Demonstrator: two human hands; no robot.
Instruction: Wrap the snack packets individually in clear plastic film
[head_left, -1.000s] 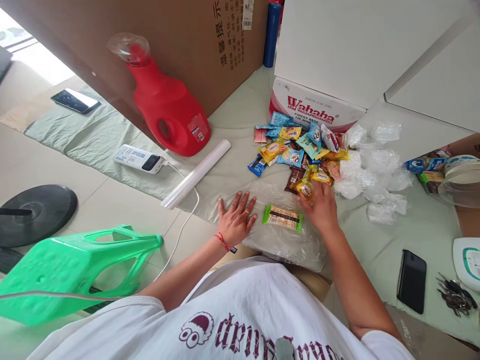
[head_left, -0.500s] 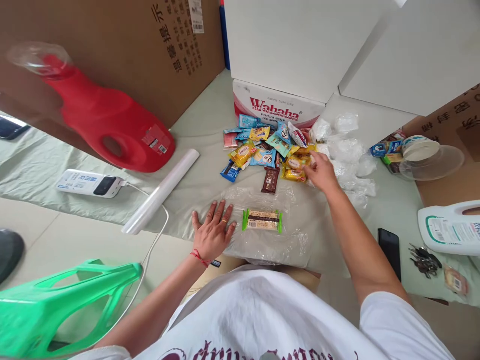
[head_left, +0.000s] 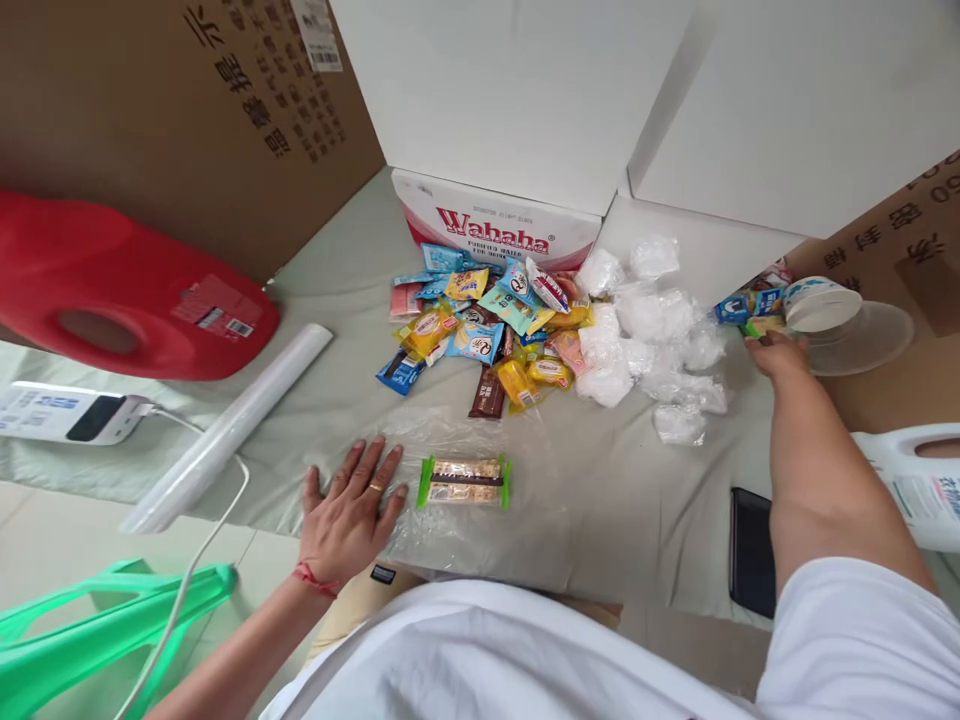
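Observation:
My left hand (head_left: pixel 349 515) lies flat with fingers spread on a sheet of clear plastic film (head_left: pixel 540 505). On that film, right of the hand, lies a packaged snack bar (head_left: pixel 465 482) with green wrapper ends. My right hand (head_left: pixel 780 357) is at the far right, its fingers closed on a green-ended snack packet (head_left: pixel 761 326), partly hidden by the hand. Touching that spot are blue snack packets (head_left: pixel 739 306) and a paper bowl (head_left: pixel 823 303). A pile of colourful wrapped snacks (head_left: pixel 480 340) sits beyond the film.
Several film-wrapped bundles (head_left: pixel 652 315) lie right of the pile. A roll of plastic film (head_left: pixel 232 430), a power bank (head_left: pixel 71 412) and a red jug (head_left: pixel 135 290) stand left. A black phone (head_left: pixel 751 550) and a white bottle (head_left: pixel 922 485) are right. Boxes, including a Wahaba-type carton (head_left: pixel 495 220), line the back.
My right hand has left the yellow snacks in the pile and moved right to the packets beside the paper bowl. My left hand stays flat on the film. The view has shifted.

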